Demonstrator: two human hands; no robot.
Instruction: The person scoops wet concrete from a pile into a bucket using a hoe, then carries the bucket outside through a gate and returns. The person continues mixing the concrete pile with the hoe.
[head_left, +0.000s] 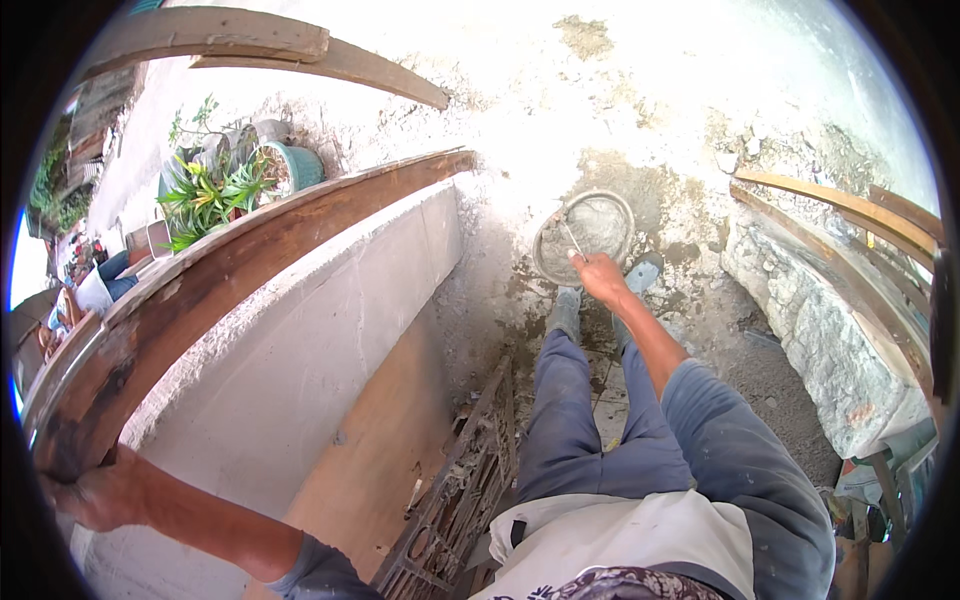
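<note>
A round grey bucket (582, 238), coated with cement residue, hangs or rests just beyond the feet; I cannot tell which. My right hand (598, 275) is closed on its thin handle, and the inside looks grey. Far to the lower left, my left hand (97, 491) grips the lower end of a worn brown wooden beam (202, 289). That beam runs beside a plastered low wall (300, 330). My left fingertips are partly hidden in shadow.
Potted plants (217, 187) and a person (94, 291) are beyond the beam at left. A metal grille (457, 495) leans near my legs. A rough concrete block wall (817, 337) and wooden boards (840, 199) stand at right. Rubble and wet patches mark the ground.
</note>
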